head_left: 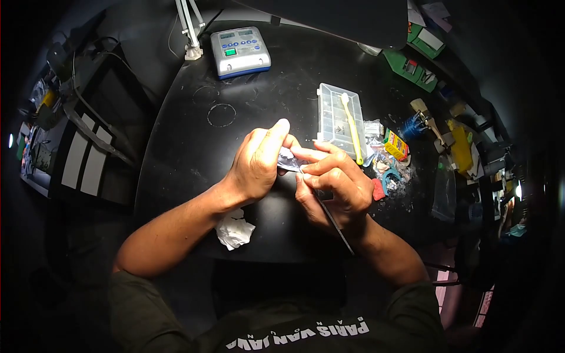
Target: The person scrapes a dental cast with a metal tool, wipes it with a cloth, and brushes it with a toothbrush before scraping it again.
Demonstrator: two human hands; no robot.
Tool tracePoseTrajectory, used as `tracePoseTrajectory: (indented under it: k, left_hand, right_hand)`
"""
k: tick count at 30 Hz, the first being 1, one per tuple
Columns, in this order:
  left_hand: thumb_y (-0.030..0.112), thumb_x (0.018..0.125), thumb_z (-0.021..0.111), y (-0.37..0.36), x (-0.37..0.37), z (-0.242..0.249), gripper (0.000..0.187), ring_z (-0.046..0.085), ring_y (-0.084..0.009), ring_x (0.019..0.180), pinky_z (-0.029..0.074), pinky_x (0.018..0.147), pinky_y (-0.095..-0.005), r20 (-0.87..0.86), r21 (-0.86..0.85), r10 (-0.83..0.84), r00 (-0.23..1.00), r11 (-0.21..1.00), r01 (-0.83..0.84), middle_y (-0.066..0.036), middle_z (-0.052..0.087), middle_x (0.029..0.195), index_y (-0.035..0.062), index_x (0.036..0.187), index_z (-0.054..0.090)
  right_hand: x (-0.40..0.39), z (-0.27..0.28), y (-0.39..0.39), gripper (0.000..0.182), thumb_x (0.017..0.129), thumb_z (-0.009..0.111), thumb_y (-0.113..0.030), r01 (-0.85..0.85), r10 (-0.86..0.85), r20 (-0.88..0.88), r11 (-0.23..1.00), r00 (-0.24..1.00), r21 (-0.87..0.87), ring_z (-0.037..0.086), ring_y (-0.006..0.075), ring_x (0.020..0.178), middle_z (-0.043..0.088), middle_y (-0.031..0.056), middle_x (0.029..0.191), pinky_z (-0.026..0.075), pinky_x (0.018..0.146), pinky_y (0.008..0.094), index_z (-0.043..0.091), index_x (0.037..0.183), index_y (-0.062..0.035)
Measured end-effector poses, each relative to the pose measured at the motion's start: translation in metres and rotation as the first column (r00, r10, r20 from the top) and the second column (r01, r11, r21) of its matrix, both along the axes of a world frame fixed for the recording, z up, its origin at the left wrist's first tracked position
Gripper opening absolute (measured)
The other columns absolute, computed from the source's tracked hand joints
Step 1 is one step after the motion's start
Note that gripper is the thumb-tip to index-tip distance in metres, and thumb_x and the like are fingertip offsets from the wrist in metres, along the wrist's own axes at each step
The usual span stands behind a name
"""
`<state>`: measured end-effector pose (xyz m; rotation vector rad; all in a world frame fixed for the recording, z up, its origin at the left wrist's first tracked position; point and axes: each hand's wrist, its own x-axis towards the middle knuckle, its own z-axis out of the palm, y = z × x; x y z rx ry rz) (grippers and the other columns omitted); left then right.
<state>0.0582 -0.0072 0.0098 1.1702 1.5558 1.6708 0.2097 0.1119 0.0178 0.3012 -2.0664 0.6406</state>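
Both hands meet above the middle of the black table. My left hand has its fingers wrapped round a small silvery-grey piece, whose far side is hidden by the fingers. My right hand pinches a thin dark rod that slants down to the right, its upper end at the small piece. What the piece is cannot be made out. A crumpled white tissue lies below my left wrist.
A grey-and-blue device and a lamp base stand at the back left. Right of my hands lie a clear compartment box, a yellow toothbrush, a yellow-green small box, a red piece and scattered debris.
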Motion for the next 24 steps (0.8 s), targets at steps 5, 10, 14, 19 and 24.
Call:
tracePoseTrajectory:
  k: [5,10,14,19,24]
  left_hand:
    - [0.036,0.114,0.034,0.003,0.007,-0.001,0.06,0.057,-0.016,0.054,0.045,0.058,-0.0339,0.066,0.003,0.046,0.997,0.999,-0.047,-0.011,0.063,0.062,-0.0029,0.082,0.066]
    - [0.045,0.116,0.037,0.001,0.005,-0.005,0.063,0.058,-0.0114,0.063,0.047,0.062,-0.0269,0.092,-0.024,0.028,0.995,0.999,-0.026,-0.006,0.068,0.076,0.0018,0.087,0.073]
    - [0.044,0.117,0.036,0.001,0.005,-0.007,0.064,0.059,-0.0116,0.064,0.048,0.062,-0.0273,0.038,-0.014,0.049,0.998,0.999,-0.048,-0.007,0.069,0.078,0.0014,0.087,0.072]
    - [0.04,0.118,0.033,0.0,0.003,-0.004,0.064,0.06,-0.0119,0.065,0.049,0.063,-0.0273,-0.027,-0.016,0.023,0.999,1.0,-0.024,-0.009,0.072,0.081,-0.0007,0.088,0.072]
    - [0.039,0.118,0.031,0.002,0.004,-0.012,0.065,0.06,-0.0125,0.062,0.049,0.061,-0.0274,-0.172,0.068,0.098,0.98,0.994,-0.087,-0.01,0.073,0.081,-0.0016,0.088,0.072]
  right_hand:
    - [-0.002,-0.003,-0.001,0.023,0.078,0.081,0.011,0.008,-0.008,-0.017,1.0,1.0,-0.03,0.08,0.0352,0.101,0.071,0.012,0.088,0.061,0.098,0.0517,0.062,0.083,-0.0024]
    - [-0.002,-0.005,-0.001,0.021,0.077,0.082,0.009,0.028,-0.029,-0.029,1.0,0.999,-0.014,0.079,0.033,0.102,0.072,0.0116,0.091,0.063,0.097,0.0492,0.065,0.08,-0.0022]
    - [-0.001,-0.004,-0.002,0.021,0.076,0.082,0.01,0.029,-0.029,-0.037,1.0,0.999,0.008,0.079,0.034,0.103,0.072,0.0128,0.093,0.064,0.095,0.0485,0.065,0.082,-0.0009]
    - [0.0,-0.002,-0.003,0.022,0.074,0.083,0.01,0.043,-0.041,-0.043,0.998,0.998,0.053,0.078,0.0353,0.102,0.072,0.0149,0.096,0.065,0.091,0.0455,0.066,0.084,0.0008]
    - [0.001,0.0,-0.005,0.022,0.074,0.083,0.011,0.04,-0.039,-0.034,0.999,0.999,0.033,0.078,0.0348,0.102,0.073,0.0154,0.097,0.066,0.089,0.0424,0.066,0.084,0.0012]
